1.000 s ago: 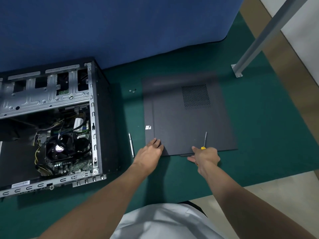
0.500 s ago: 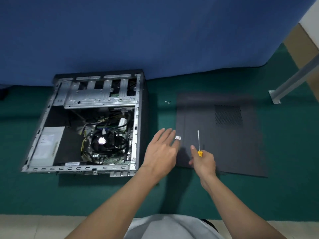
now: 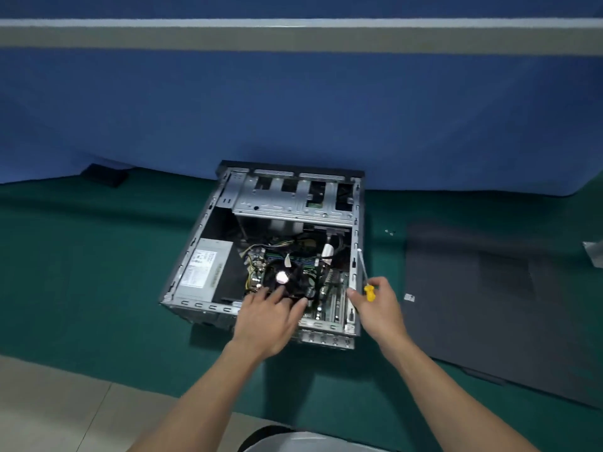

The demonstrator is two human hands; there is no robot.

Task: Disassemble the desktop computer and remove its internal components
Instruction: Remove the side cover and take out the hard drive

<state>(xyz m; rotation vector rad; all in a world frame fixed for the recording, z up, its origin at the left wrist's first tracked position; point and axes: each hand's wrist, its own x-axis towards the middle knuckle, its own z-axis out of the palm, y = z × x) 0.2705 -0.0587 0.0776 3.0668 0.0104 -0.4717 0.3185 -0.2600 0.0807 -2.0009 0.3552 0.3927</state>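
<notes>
Two hands at the case [image 3: 199, 243]: bare sheet steel, open, lying on its side. Grip of left hand [image 3: 270, 316] is spread, fingers straight, over the round black fan [image 3: 283, 277]; contact can't be told. Grip of right hand [image 3: 380, 308] pinches a yellow-handled screwdriver [image 3: 369, 292], thin steel shaft along the case rim. Grey boxy PSU [image 3: 205, 269] left of the left grip, label unreadable. Flat matte black panel [image 3: 489, 305] right of the right grip, sticker [image 3: 409, 297] illegible. Green felt-like mat [image 3: 81, 272], blue cloth [image 3: 293, 109] behind, pale tile floor [image 3: 49, 402].

case frame [image 3: 293, 208]: bare grey metal | side panel [image 3: 456, 308]: matt black (finely textured) | mat [image 3: 81, 272]: green felt-like cloth
</notes>
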